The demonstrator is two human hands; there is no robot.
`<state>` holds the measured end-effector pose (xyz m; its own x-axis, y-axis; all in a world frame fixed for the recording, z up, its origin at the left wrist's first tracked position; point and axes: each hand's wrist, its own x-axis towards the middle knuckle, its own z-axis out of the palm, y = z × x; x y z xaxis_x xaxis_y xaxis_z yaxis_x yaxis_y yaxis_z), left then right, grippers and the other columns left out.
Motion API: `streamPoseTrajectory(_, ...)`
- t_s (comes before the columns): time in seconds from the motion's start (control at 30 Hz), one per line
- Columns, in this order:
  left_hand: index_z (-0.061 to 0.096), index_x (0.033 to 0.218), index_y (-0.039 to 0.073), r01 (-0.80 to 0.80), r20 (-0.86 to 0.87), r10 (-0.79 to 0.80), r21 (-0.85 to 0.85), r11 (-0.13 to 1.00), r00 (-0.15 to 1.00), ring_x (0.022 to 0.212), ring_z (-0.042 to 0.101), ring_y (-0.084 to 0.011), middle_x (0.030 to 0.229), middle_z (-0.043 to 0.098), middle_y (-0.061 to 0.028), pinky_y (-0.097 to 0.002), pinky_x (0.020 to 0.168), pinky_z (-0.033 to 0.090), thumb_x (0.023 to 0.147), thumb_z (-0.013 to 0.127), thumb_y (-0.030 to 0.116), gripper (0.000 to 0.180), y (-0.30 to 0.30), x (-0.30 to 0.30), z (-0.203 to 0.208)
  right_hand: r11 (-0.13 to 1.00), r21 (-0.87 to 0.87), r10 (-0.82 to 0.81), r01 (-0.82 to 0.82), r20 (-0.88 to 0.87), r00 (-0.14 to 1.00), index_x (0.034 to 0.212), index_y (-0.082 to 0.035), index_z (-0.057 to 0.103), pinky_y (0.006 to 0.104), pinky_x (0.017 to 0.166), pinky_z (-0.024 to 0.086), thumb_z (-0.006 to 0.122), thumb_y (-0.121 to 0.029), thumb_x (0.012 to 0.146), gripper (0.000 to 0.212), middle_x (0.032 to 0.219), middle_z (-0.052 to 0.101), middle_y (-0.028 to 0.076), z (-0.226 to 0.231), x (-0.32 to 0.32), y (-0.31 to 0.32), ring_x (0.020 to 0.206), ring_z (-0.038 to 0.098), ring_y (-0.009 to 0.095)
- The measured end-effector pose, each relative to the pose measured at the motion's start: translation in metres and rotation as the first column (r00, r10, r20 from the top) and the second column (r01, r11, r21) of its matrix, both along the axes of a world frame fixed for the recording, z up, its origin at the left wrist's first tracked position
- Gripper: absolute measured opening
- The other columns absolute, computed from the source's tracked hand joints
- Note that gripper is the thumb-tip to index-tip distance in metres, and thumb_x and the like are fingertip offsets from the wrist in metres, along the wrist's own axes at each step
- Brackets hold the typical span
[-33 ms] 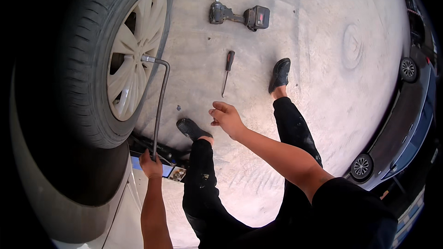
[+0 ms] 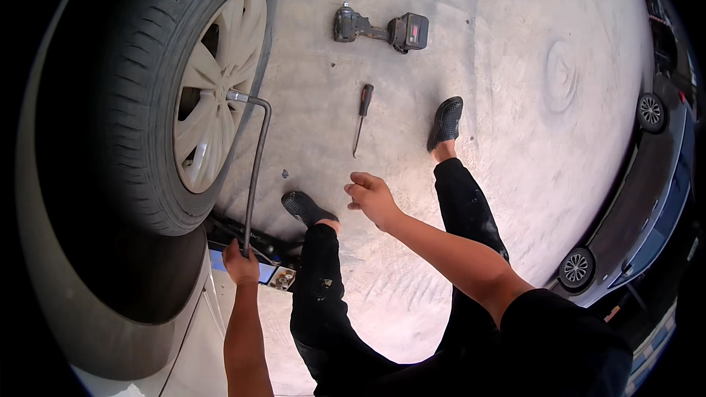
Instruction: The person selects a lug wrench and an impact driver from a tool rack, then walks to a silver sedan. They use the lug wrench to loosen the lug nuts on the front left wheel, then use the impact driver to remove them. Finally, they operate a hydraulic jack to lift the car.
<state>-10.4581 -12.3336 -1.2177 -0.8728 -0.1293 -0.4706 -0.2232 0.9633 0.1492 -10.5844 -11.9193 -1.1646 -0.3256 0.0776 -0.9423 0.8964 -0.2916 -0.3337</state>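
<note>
My left hand [image 2: 240, 265] is closed around the lower end of a long bent L-shaped wheel wrench [image 2: 254, 169]. The wrench's socket end sits at the hub area of a pale multi-spoke wheel [image 2: 206, 121] with a black tire [image 2: 136, 103], on a light-coloured car [image 2: 110, 342]. Over the floor, above and between my feet, my right hand [image 2: 373, 200] holds nothing; its fingers are loosely bent and apart. Beyond that hand lies a hooked pick tool [image 2: 363, 114] with a black and red handle.
A cordless impact wrench [image 2: 380, 29] lies on the concrete floor [image 2: 507, 66] at the far side. By my left foot [image 2: 305, 208], low dark equipment [image 2: 268, 246] and a tray of small parts [image 2: 282, 278] sit beside the car. Another car [image 2: 625, 198] stands at right.
My right hand has drawn slightly to the right and nearer to me. The left hand stays on the wrench, and the wrench looks unmoved.
</note>
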Motion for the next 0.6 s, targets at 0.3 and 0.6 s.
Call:
streamPoseTrajectory(0.3,0.063,0.122,-0.002,0.076,-0.124,-0.062,0.112,0.991,0.990,0.115,0.056,-0.0424,0.115,0.065,-0.0214,-0.0523,0.103,0.043,0.078,0.075,0.012,0.047,-0.002,-0.004,-0.059,0.952,0.079,0.275,-0.296,0.210,0.938,0.106,0.006,0.061,0.0320,0.072,0.054,0.061,-0.012,0.093,0.022,0.087,0.057,0.005,0.034,0.081,0.058,0.082,0.059,0.014)
streamPoseTrajectory(0.6,0.040,0.150,0.006,0.095,-0.034,-0.101,-0.159,0.983,0.994,0.140,0.038,-0.0398,0.155,0.038,-0.0195,-0.0578,0.115,0.026,0.077,0.075,0.023,0.083,0.008,0.000,-0.190,0.913,-0.024,0.409,-0.408,0.007,0.913,0.122,0.008,0.060,0.0279,0.070,0.048,0.063,-0.013,0.098,0.032,0.080,0.058,0.003,0.039,0.038,0.084,0.076,0.058,0.010)
